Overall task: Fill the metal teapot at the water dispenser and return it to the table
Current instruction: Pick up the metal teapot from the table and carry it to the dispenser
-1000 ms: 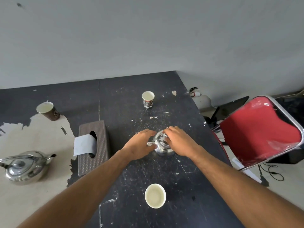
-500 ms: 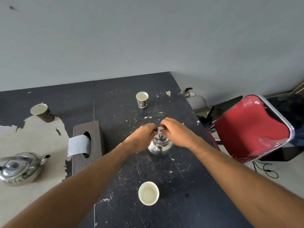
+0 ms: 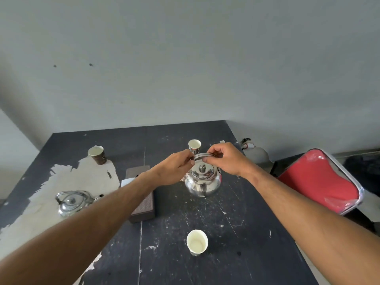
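The round, shiny metal teapot [image 3: 202, 181] with a knobbed lid sits near the middle of the scuffed black desk [image 3: 236, 233]; whether its base touches the desk or is just clear of it cannot be told. Its thin wire handle arches upright above the lid, and both hands meet on it: the left hand [image 3: 174, 170] pinches the left end of the arch between thumb and fingers, and the right hand [image 3: 225, 159] is closed on the right part of it, fingers curled over the top. The pot's body hangs directly below the two hands, lid closed, so what it holds is hidden.

A white paper cup [image 3: 197, 242] stands near the front of the desk and looks empty, showing a pale inside. A small patterned paper cup [image 3: 194, 146] stands just behind the hands, and a brown paper cup [image 3: 97, 154] stands far left; their contents cannot be made out. A second metal kettle [image 3: 73, 202] with its lid on rests at the left, beside a brown woven tissue box [image 3: 143, 204]. A red chair [image 3: 320, 179] stands right of the desk
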Motion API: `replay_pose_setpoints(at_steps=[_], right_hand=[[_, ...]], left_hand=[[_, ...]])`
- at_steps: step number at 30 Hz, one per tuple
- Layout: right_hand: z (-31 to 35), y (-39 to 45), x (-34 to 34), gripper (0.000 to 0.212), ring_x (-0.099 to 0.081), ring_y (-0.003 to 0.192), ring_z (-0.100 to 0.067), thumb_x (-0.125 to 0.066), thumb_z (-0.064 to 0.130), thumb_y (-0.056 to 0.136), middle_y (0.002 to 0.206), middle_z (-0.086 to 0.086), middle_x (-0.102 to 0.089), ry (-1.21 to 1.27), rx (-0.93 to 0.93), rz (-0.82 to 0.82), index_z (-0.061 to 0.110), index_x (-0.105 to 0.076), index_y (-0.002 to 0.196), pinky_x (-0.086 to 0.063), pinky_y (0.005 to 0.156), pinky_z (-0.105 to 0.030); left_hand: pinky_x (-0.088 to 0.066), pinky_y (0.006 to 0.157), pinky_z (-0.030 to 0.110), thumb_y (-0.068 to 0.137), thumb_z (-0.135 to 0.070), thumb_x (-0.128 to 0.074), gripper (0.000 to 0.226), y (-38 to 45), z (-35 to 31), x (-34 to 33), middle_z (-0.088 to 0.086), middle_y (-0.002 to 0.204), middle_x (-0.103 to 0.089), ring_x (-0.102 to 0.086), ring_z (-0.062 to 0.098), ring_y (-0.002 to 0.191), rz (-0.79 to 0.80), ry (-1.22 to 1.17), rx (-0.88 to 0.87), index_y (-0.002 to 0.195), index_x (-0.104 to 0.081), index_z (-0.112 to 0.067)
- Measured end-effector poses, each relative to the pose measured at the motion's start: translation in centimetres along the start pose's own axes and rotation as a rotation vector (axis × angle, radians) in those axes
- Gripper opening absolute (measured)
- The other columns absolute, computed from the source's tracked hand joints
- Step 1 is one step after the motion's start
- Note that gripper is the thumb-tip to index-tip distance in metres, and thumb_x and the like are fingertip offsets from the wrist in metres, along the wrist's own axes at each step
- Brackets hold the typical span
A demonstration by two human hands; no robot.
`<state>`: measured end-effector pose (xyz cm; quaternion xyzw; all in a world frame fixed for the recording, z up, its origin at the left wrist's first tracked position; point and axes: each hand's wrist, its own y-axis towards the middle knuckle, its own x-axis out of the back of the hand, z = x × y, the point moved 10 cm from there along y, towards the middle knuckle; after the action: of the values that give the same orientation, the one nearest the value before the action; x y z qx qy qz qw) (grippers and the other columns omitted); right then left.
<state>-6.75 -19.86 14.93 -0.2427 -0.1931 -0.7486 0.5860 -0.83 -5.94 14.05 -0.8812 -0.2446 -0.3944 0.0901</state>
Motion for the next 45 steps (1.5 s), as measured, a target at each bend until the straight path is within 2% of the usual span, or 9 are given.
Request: replay_pose_setpoints(at_steps=[2, 5, 10, 13, 16, 26, 29, 35, 45], right_hand=[[1.7, 0.0, -0.3, 0.012, -0.065, 0.076, -0.008, -0.078, 0.019, 0.091, 0.092, -0.015, -0.075, 0.049, 0.006, 0.001, 0.008, -0.075, 0.093, -0.053, 0.072, -0.022], [4.8, -0.5, -1.4, 0.012, -0.064, 0.074, -0.013, -0.076, 0.019, 0.092, 0.087, -0.016, -0.074, 0.060, 0.031, 0.019, 0.008, -0.072, 0.088, -0.052, 0.071, -0.032], [11.7, -0.7, -4.9, 0.017, -0.059, 0.061, -0.006, -0.074, 0.026, 0.090, 0.066, 0.004, -0.065, 0.067, 0.113, 0.057, 0.018, -0.068, 0.077, -0.049, 0.060, -0.026], [15.8, -0.6, -8.2, 0.018, -0.057, 0.063, -0.011, -0.073, 0.029, 0.091, 0.070, -0.001, -0.064, 0.071, 0.163, 0.093, 0.018, -0.067, 0.077, -0.049, 0.064, -0.032], [20.2, -0.8, -12.4, 0.020, -0.056, 0.063, -0.010, -0.073, 0.030, 0.091, 0.071, -0.001, -0.064, 0.058, 0.219, 0.143, 0.014, -0.068, 0.080, -0.049, 0.064, -0.031], [36.0, -3.1, -31.0, 0.021, -0.047, 0.053, -0.005, -0.076, 0.025, 0.088, 0.061, 0.007, -0.055, 0.131, 0.335, 0.318, 0.012, -0.065, 0.075, -0.040, 0.051, -0.017], [41.1, -4.4, -37.9, 0.021, -0.046, 0.052, -0.004, -0.076, 0.025, 0.089, 0.059, 0.010, -0.054, 0.167, 0.352, 0.361, 0.014, -0.065, 0.075, -0.040, 0.051, -0.018], [50.6, -6.3, -50.0, 0.038, -0.047, 0.053, -0.009, -0.074, 0.032, 0.091, 0.061, 0.002, -0.055, 0.220, 0.378, 0.403, -0.004, -0.065, 0.085, -0.040, 0.050, -0.020], [64.0, -9.3, -69.0, 0.030, -0.045, 0.053, -0.008, -0.073, 0.035, 0.091, 0.058, 0.007, -0.052, 0.232, 0.486, 0.530, 0.011, -0.065, 0.075, -0.039, 0.051, -0.024]], left_hand=[[-0.053, 0.076, 0.047, 0.108, -0.027, -0.048, 0.024, -1.1, -0.2, 1.6, 0.019, 0.095, -0.067, -0.063, 0.034, 0.084, -0.015, -0.085, 0.046, 0.103, -0.058, -0.006], [-0.055, 0.083, 0.049, 0.106, -0.034, -0.048, 0.030, -3.8, -0.5, 4.3, 0.016, 0.093, -0.071, -0.067, 0.024, 0.081, -0.040, -0.163, 0.117, 0.098, -0.064, -0.010], [-0.054, 0.076, 0.034, 0.107, -0.039, -0.053, 0.039, -9.2, 0.0, 9.7, 0.007, 0.086, -0.068, -0.063, 0.014, 0.073, -0.113, -0.236, 0.205, 0.099, -0.065, -0.003], [-0.048, 0.059, 0.016, 0.108, -0.033, -0.054, 0.032, -13.2, 0.8, 12.9, 0.007, 0.088, -0.067, -0.060, 0.006, 0.063, -0.151, -0.267, 0.246, 0.099, -0.066, -0.005], [-0.045, 0.055, 0.015, 0.109, -0.031, -0.051, 0.030, -18.1, 2.1, 16.0, 0.005, 0.085, -0.064, -0.057, 0.009, 0.064, -0.189, -0.250, 0.274, 0.100, -0.067, -0.007], [-0.041, 0.054, 0.020, 0.109, -0.031, -0.051, 0.036, -38.2, 10.1, 26.1, -0.008, 0.063, -0.058, -0.050, 0.008, 0.055, -0.328, -0.213, 0.371, 0.085, -0.060, -0.006], [-0.040, 0.060, 0.028, 0.110, -0.028, -0.050, 0.034, -45.6, 12.7, 29.5, 0.006, 0.070, -0.055, -0.048, 0.016, 0.062, -0.342, -0.233, 0.406, 0.090, -0.060, -0.003], [-0.042, 0.058, 0.020, 0.109, -0.028, -0.050, 0.032, -58.6, 17.8, 36.1, 0.001, 0.073, -0.056, -0.049, 0.009, 0.061, -0.388, -0.221, 0.457, 0.094, -0.062, -0.003], [-0.044, 0.059, 0.015, 0.106, -0.039, -0.055, 0.030, -77.9, 27.6, 44.5, -0.005, 0.075, -0.062, -0.054, -0.004, 0.056, -0.564, -0.141, 0.592, 0.086, -0.064, -0.019]])
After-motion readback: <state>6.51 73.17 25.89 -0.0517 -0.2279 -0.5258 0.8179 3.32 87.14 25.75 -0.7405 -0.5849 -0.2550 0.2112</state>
